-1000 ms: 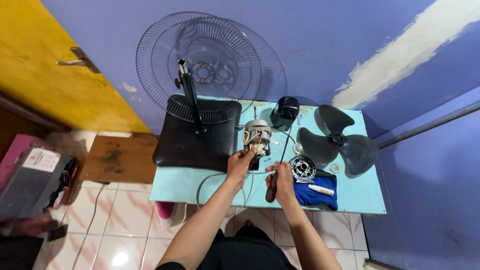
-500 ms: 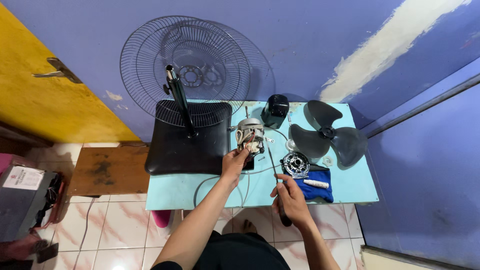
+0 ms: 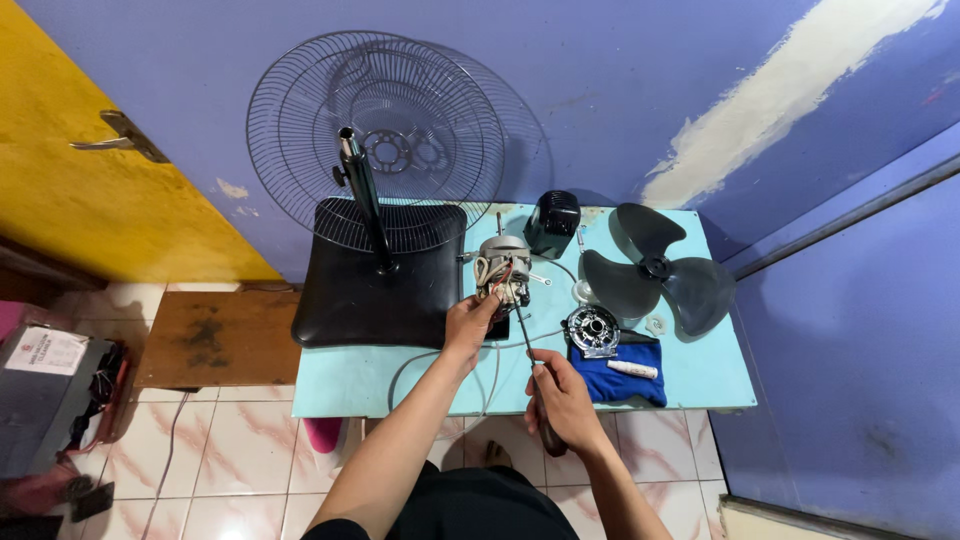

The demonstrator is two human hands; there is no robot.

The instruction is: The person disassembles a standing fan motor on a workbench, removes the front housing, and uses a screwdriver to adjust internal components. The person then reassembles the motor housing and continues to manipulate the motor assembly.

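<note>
A grey fan motor with coloured wires stands on the light blue table. My left hand grips the motor's lower side. My right hand holds a screwdriver by its dark handle; the thin shaft points up toward the motor's base. A round metal motor cover lies on a blue cloth just right of my hands, with a small white tube on the cloth.
A black fan base with an upright pole stands on the table's left. A wire fan guard leans on the purple wall. A grey three-blade propeller and a black housing lie at the back right. A wooden stool stands left.
My right hand has drawn back toward me, now gripping the screwdriver with its tip toward the motor. My left hand stays on the motor. The camera view has shifted slightly.
</note>
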